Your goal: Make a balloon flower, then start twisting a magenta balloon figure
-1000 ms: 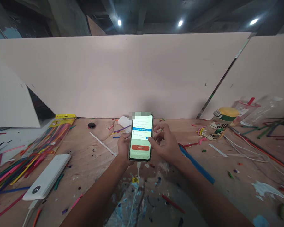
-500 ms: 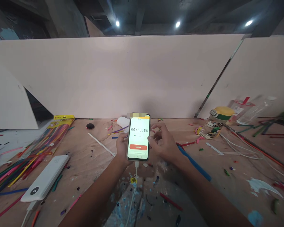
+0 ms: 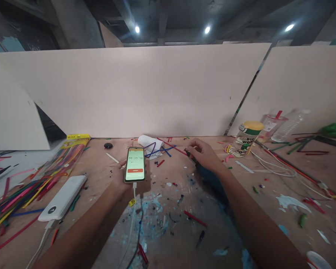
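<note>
My left hand is closed around a smartphone held upright with its lit screen facing me. The screen shows a timer and a red button, and a white cable is plugged into the phone's lower end. To the right, my right hand is low over the table with its fingers pinched together. Something dark shows at its fingertips, too small to make out. A thin red pipe cleaner runs up to those fingers. Behind the phone, blue and purple pipe cleaners lie against a white rolled cloth.
A white power bank and a packet of coloured pipe cleaners lie on the left. On the right stand a yellow-lidded jar, a plastic cup and a clear bottle. White boards rise behind the scrap-strewn table.
My left hand has carried the phone left and lower. My right hand has left the phone's side and come down over the table, its fingers now pinched.
</note>
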{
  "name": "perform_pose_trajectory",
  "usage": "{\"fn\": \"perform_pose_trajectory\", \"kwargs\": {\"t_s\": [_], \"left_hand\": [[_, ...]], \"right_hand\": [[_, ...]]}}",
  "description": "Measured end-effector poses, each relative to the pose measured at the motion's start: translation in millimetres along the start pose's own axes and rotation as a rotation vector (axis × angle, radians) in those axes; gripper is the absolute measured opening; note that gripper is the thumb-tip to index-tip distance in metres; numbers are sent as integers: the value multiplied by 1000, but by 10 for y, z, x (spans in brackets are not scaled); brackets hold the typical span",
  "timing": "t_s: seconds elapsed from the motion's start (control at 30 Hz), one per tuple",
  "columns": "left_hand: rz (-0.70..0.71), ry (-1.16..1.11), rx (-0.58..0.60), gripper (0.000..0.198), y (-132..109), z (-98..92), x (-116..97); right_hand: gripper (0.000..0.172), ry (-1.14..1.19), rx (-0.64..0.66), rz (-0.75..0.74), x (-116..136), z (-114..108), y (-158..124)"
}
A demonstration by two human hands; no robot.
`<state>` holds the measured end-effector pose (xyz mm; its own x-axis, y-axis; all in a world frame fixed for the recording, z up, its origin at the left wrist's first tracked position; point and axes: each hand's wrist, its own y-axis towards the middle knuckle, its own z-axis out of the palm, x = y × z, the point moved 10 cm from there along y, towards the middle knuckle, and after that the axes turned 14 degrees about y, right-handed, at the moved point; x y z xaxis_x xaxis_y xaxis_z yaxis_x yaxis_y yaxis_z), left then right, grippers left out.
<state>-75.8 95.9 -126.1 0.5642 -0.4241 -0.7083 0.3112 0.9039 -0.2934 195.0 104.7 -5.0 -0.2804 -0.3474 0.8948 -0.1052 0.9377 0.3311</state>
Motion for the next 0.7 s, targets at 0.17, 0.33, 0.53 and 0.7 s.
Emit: {"fn": "perform_pose_trajectory", "kwargs": {"t_s": [0.17, 0.33, 0.53, 0.7], "left_hand": [[-32, 11, 69, 69, -375, -207, -69], [-73, 5, 116, 79, -554, -323, 40], [-29, 28, 188, 74, -508, -301, 129], [60, 110, 198, 58, -487, -247, 46]], "right_hand": [[20, -139, 8, 56, -293, -122, -84], [36, -226, -41, 77, -577, -227, -460], [26, -249, -144, 54, -601, -351, -650], [36, -409, -116, -2, -409, -317, -625]]}}
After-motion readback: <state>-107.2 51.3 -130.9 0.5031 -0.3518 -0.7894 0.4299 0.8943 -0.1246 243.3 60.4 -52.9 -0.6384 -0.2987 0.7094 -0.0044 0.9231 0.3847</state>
